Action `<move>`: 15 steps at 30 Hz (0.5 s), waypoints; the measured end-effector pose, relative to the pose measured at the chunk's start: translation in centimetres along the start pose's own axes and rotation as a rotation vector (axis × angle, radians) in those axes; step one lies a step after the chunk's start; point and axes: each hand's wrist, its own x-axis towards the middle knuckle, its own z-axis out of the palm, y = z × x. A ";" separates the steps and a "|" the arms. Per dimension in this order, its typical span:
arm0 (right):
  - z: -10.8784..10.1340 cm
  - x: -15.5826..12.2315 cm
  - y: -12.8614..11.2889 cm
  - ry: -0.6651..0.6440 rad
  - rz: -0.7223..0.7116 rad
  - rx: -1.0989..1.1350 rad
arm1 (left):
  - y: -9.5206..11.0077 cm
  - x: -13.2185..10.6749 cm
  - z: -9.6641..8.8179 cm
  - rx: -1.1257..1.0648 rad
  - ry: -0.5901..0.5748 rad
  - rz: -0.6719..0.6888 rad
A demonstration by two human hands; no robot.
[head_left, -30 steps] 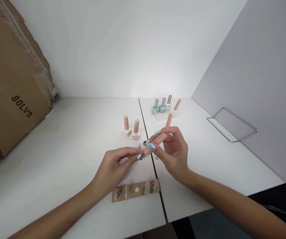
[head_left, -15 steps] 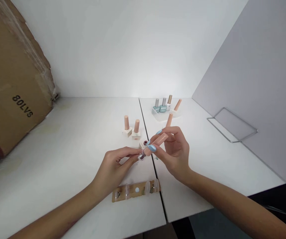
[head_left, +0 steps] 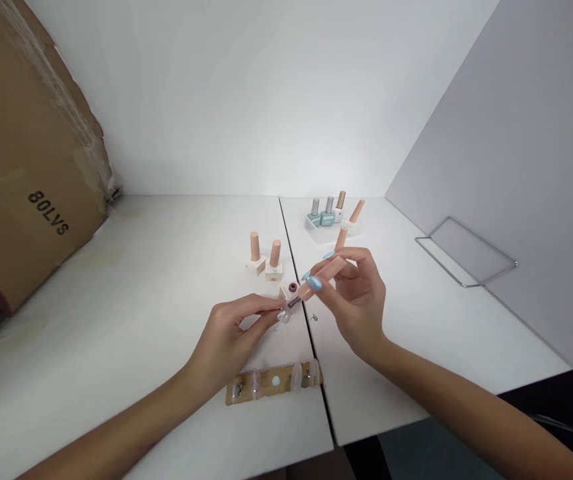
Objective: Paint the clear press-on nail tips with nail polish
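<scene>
White tabletop (head_left: 166, 267): left hand (head_left: 236, 327) pinches clear nail tip (head_left: 284, 317), right hand (head_left: 362, 310) peach-handled brush (head_left: 335, 267)

A peach-pink bottle cap (head_left: 330, 269), long and smooth, is held at a slant to the right of an open polish bottle (head_left: 285, 291), its closed end pointing up and away. From its lower end juts a slim brush (head_left: 294, 302), dark toward the bristles, angled down past the near side of the bottle. There a clear, glossy nail tip (head_left: 283, 317) is held by its edge, so close to the bristles that contact cannot be made out. The bottle itself, pale and boxy, sits uncapped, its dark plum neck ring (head_left: 292, 287) exposed and its lower body partly hidden.
</scene>
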 end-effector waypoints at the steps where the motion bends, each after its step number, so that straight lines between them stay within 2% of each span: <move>1: 0.0 -0.1 0.0 -0.042 -0.014 0.017 | 0.1 0.0 0.0 0.005 -0.004 0.011; 3: 0.1 -0.4 0.0 -0.102 -0.011 0.030 | 0.3 0.1 0.1 0.016 -0.018 0.036; 5: 0.1 -0.4 0.1 -0.103 0.013 0.016 | 0.3 0.1 0.1 0.026 -0.023 0.050; 12: 0.0 0.2 0.3 0.094 0.039 -0.079 | -0.1 -0.1 0.1 0.057 -0.001 0.063; 15: -0.1 0.2 0.2 0.081 0.011 -0.040 | -0.3 0.0 0.1 0.050 0.003 0.077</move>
